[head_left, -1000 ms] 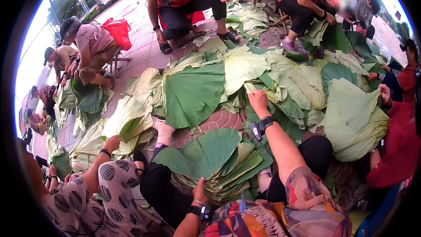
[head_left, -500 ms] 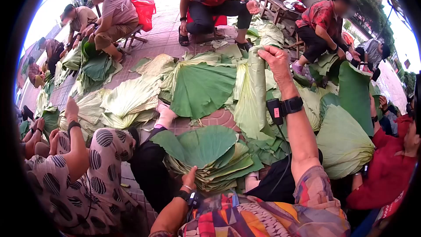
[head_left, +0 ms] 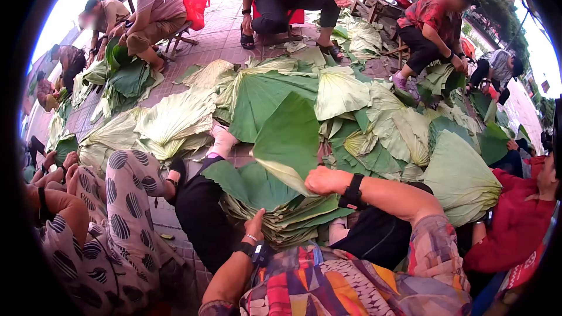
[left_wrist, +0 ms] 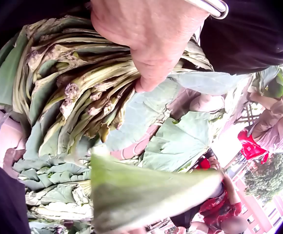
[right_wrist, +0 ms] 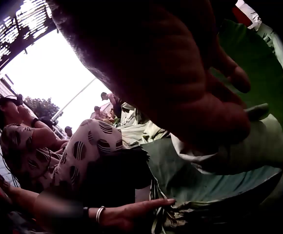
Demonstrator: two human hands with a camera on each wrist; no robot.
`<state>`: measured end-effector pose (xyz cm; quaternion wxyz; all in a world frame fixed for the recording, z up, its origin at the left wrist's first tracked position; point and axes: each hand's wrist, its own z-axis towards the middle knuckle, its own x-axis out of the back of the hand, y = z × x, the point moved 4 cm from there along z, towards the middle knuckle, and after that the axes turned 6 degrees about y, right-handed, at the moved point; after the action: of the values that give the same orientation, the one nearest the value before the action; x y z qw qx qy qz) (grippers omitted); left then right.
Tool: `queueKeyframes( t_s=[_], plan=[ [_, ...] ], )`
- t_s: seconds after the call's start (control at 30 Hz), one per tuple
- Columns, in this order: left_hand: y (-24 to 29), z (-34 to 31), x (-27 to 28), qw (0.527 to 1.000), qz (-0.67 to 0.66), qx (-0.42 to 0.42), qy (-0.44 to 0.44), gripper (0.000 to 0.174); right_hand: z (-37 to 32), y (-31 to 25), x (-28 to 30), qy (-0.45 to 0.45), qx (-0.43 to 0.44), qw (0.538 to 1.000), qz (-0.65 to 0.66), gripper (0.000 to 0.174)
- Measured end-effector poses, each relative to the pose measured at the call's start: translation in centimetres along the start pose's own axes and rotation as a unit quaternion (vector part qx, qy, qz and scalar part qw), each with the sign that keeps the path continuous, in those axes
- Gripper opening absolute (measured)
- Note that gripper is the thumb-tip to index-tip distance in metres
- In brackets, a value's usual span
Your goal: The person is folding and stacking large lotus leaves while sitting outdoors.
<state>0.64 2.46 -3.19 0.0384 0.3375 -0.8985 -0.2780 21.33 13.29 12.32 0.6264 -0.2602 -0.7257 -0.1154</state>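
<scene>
A thick stack of folded lotus leaves [head_left: 316, 210] lies between the person's knees, its layered brownish edges showing in the left wrist view. The left hand [head_left: 253, 229] grips the stack's near left edge, thumb [left_wrist: 149, 73] on top and the other fingers hidden. Above the stack, the right hand [head_left: 328, 180] pinches one large lotus leaf [head_left: 287, 137] at its near end. That leaf stands up, green with a pale folded edge, and overlaps the stack in the head view. Close to the right wrist camera, the right fingers [right_wrist: 232, 117] curl at the leaf's pale rolled part.
A long heap of lotus leaves [head_left: 342, 90] spreads over the paving ahead. A neighbour in a spotted outfit [head_left: 120, 199] sits close on the left; one in red [head_left: 518, 210] sits on the right beside a large pale leaf [head_left: 459, 178]. Other people sit across the heap.
The right hand has picked up a leaf from the heap, lifted it and brought it back toward the body above the stack. The left hand has stayed on the stack.
</scene>
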Motion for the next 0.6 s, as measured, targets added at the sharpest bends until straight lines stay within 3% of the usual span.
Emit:
queueKeyframes(
  t_s=[0.07,0.2,0.27,0.33,0.4,0.47,0.6],
  plan=[
    [-0.6,1.5,0.6,0.999,0.021,-0.003,0.024,0.054,-1.5,1.5,-3.9,-0.177,-0.041,0.983,-0.036,0.011],
    [-0.4,0.3,0.4,0.998,0.048,-0.013,0.037,0.055,-1.9,3.5,-5.3,-0.206,-0.099,0.973,-0.032,0.013],
    [-0.6,0.6,0.2,0.999,0.027,-0.013,0.019,0.054,-0.7,3.9,-4.1,-0.048,-0.104,0.993,0.028,0.016],
    [-0.5,0.3,0.2,0.998,0.042,-0.01,0.034,0.053,0.9,4.0,-5.5,-0.066,-0.115,0.989,0.066,0.026],
    [-0.5,0.5,0.3,0.998,0.042,-0.015,0.035,0.052,2.5,3.4,-7.5,0.092,-0.09,0.974,0.186,0.025],
    [-0.2,0.0,0.3,0.994,0.088,-0.029,0.055,0.053,4.1,2.5,-10.7,0.105,-0.096,0.966,0.215,0.032],
    [-0.7,1.0,0.6,0.996,0.067,-0.005,0.052,0.054,6.2,-0.2,-13.3,0.038,-0.188,0.952,0.24,0.035]
  ],
)
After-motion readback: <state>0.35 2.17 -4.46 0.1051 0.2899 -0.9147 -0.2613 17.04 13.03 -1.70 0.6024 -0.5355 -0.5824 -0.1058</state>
